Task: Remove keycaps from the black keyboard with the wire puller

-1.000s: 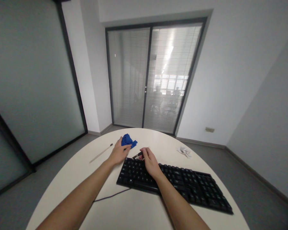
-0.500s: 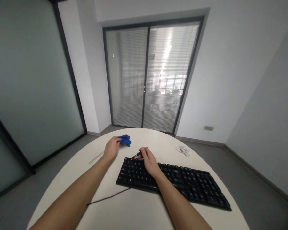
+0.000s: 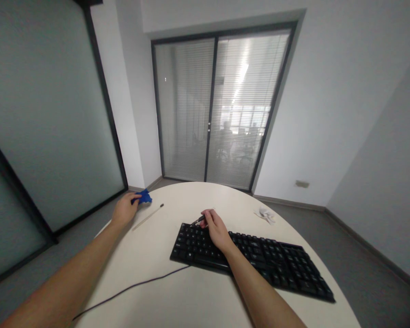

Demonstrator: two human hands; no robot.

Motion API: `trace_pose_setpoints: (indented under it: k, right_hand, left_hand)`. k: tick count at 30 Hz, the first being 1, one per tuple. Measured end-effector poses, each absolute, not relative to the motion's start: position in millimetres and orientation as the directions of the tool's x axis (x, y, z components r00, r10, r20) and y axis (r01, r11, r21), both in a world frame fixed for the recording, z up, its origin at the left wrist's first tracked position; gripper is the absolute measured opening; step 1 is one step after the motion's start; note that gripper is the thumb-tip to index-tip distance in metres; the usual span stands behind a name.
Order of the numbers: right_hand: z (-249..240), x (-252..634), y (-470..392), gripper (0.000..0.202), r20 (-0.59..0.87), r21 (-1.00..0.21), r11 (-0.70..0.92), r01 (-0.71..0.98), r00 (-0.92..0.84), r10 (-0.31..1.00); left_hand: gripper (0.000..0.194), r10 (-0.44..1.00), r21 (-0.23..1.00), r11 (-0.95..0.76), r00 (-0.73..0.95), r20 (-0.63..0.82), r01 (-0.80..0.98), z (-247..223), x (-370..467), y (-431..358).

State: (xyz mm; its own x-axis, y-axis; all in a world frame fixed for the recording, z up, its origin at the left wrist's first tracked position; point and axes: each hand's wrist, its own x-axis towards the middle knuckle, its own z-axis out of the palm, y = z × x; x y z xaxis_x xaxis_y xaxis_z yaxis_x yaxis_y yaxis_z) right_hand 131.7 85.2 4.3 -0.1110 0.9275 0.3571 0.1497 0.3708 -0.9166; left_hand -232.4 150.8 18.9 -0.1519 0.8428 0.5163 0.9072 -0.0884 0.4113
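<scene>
A crumpled blue cloth is held in the fingers of my left hand, at the far left edge of the round table. My right hand rests over the upper left part of a black keyboard, closed on a thin dark tool whose tip points left at the keyboard's top corner. Between my hands lies a slim stick with a dark tip, touching neither of them.
A crumpled whitish cloth lies on the table at the back right. The keyboard's cable runs off toward the front left. Behind the table stand glass doors with blinds.
My left hand has moved left with the blue cloth, and the stick's dark tip now shows. The view has shifted slightly; my right hand stays at the keyboard's upper left.
</scene>
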Motion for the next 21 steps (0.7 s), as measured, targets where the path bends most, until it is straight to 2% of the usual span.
trace_pose_setpoints:
  k: [3, 6, 10, 12, 16, 21]
  right_hand:
    - [3.9, 132.0, 85.6, 0.042, 0.361, -0.915, 0.375, 0.151, -0.113, 0.926]
    - [4.3, 131.4, 85.3, 0.042, 0.361, -0.914, 0.374, 0.154, -0.109, 0.926]
    - [6.1, 130.7, 83.9, 0.042, 0.361, -0.915, 0.375, 0.152, -0.111, 0.926]
    - [7.1, 130.6, 82.9, 0.041, 0.362, -0.915, 0.376, 0.149, -0.113, 0.925]
    - [8.1, 130.9, 82.1, 0.040, 0.357, -0.917, 0.371, 0.143, -0.117, 0.927]
    - [7.0, 130.8, 83.6, 0.041, 0.355, -0.919, 0.369, 0.139, -0.113, 0.928]
  left_hand:
    - [0.020, 0.902, 0.403, -0.121, -0.069, 0.426, 0.907, -2.0, -235.7, 147.8]
    - [0.021, 0.915, 0.399, -0.138, -0.038, 0.402, 0.906, -10.7, -235.0, 145.4]
    - [0.040, 0.897, 0.410, -0.071, -0.122, 0.425, 0.909, -12.1, -233.7, 146.8]
    - [0.044, 0.893, 0.432, -0.001, -0.193, 0.406, 0.902, -12.8, -233.9, 148.4]
    - [0.037, 0.913, 0.500, 0.034, -0.230, 0.337, 0.865, -13.6, -236.9, 150.8]
    - [0.030, 0.901, 0.618, 0.008, -0.273, 0.336, 0.786, -0.8, -242.8, 155.1]
